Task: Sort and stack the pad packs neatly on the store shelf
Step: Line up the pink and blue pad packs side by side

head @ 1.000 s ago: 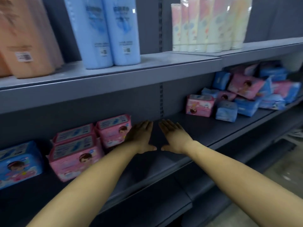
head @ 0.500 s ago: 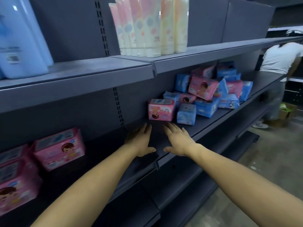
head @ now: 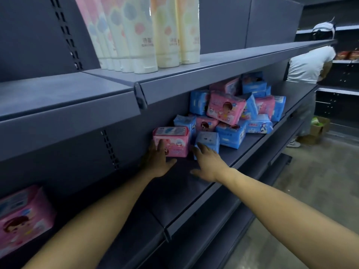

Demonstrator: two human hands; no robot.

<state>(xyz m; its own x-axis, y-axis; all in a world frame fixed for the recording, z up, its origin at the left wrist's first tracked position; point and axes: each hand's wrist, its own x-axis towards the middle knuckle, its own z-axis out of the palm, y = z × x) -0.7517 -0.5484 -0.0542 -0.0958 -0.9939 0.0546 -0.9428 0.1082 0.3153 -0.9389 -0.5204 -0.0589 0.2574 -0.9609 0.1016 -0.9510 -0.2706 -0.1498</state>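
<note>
Both hands are out over the middle shelf (head: 194, 191), reaching at the near end of the jumbled pile. Left hand (head: 157, 162): fingers straight, tips touching the front face of the pink pad pack (head: 172, 140), nothing gripped. Right hand (head: 208, 164): fingers spread and relaxed, tips at the lower front of the small blue pad pack (head: 207, 139), also holding nothing.

Where the stock is: the pink pack stands upright at the pile's near edge, the blue one just beside it on its right. Behind them the loose heap (head: 233, 115) of pink and blue packs runs along the shelf toward the back wall, some tilted, some leaning on each other. One more pink pack (head: 23, 218) sits well apart at the shelf's left end.

Handling guess: soft film-wrapped packs, light, squashy, a bit slippery. Best taken across the two short sides or top and bottom with a flat, wide hold; pinching a corner will probably just crumple the wrap.

In the way: the upper shelf (head: 213, 74) hangs low over the pile, so lifts need to stay shallow. Pulling the front packs may let the leaning ones slump. Lotion tubes (head: 143, 35) stand on the upper shelf, not involved. Another person (head: 308, 65) works at the far end of the aisle, near a cardboard box (head: 318, 127) on the floor.
</note>
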